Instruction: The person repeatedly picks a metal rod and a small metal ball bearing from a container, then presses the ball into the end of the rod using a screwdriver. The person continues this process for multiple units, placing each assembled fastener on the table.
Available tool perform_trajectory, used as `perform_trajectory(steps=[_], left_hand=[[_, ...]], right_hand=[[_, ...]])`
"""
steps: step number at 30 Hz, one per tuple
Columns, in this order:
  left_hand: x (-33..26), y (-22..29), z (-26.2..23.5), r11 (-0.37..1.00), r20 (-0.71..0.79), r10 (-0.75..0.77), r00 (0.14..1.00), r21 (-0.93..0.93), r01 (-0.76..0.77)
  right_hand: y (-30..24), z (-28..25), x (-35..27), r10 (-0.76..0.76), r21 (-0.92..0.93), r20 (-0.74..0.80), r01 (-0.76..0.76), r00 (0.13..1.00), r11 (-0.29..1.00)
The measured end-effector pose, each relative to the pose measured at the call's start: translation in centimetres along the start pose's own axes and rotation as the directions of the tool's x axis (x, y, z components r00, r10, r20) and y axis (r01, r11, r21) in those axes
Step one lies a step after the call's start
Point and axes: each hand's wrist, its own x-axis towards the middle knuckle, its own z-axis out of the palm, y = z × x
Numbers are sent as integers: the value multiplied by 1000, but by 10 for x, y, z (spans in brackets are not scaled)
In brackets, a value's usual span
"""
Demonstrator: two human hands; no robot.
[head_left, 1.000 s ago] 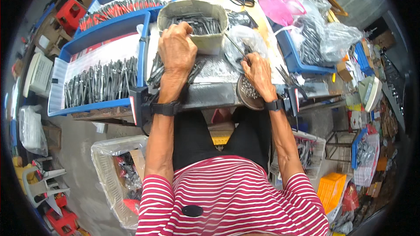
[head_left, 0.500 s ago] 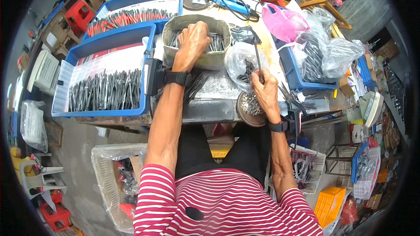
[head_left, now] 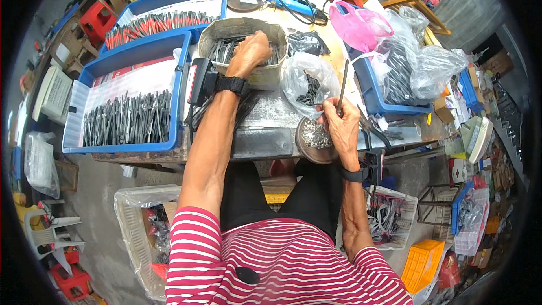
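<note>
My left hand (head_left: 252,55) reaches into an open-topped pale bin (head_left: 265,73) of thin dark metal strips (head_left: 223,49). Its fingers are curled down, and whatever they grip is hidden beneath the hand. My right hand (head_left: 342,127) pinches a slim dark rod (head_left: 343,82) that points up and away from me. Just below and left of that hand sits a round dish (head_left: 305,149) of small shiny metal pieces (head_left: 316,134). A clear plastic bag (head_left: 293,76) with small black parts (head_left: 309,88) lies between the bin and my right hand.
Blue trays stand at left, one with black-handled tools (head_left: 129,118), another with red-and-black ones (head_left: 164,28). A blue tray (head_left: 403,108) with bagged parts and a pink bag (head_left: 358,27) are at right. Several dark tools (head_left: 379,131) lie beside my right hand. Blue electric screwdrivers (head_left: 293,5) lie at the back.
My left hand stays in the bin, its fingers a little more bunched. The rod in my right hand has turned more upright and that hand sits slightly lower. The whole view has shifted slightly.
</note>
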Motion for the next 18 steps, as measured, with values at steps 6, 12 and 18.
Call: perform_trajectory(steps=[6,12,18], left_hand=[[2,3,-3,999,9,-39,999,-21,39],[-2,12,-4,1000,59,22,998,22,-23],[1,16,1,999,53,50,997,-13,-50]], right_hand=[[-1,-4,-5,57,-6,2,-57,998,998],[0,-8,-9,59,17,-32,-58,998,998],[2,-7,-11,61,0,-11,-61,998,998]])
